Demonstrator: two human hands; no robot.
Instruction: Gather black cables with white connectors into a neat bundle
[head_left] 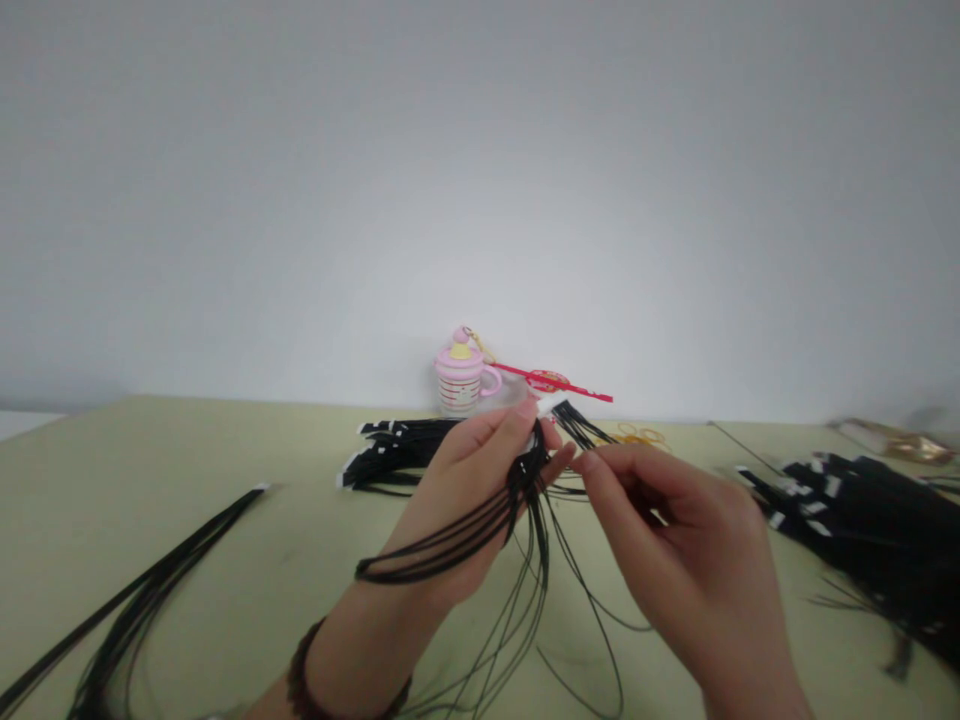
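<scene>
My left hand point(480, 480) is closed around a bundle of thin black wires point(531, 470) near a white connector point(553, 403). Some wires loop back over the wrist, and loose ends hang down toward the table. Just right of it, my right hand point(675, 560) has its thumb and forefinger pinched by the wires that leave the connector. What lies between those fingertips is too small to make out.
Black wire bundles with white connectors lie behind my left hand point(401, 450), at the far right point(870, 520) and at the left point(172, 570). A pink lidded cup point(459, 380), a red strip point(555, 380) and yellow rubber bands point(636, 436) are by the wall.
</scene>
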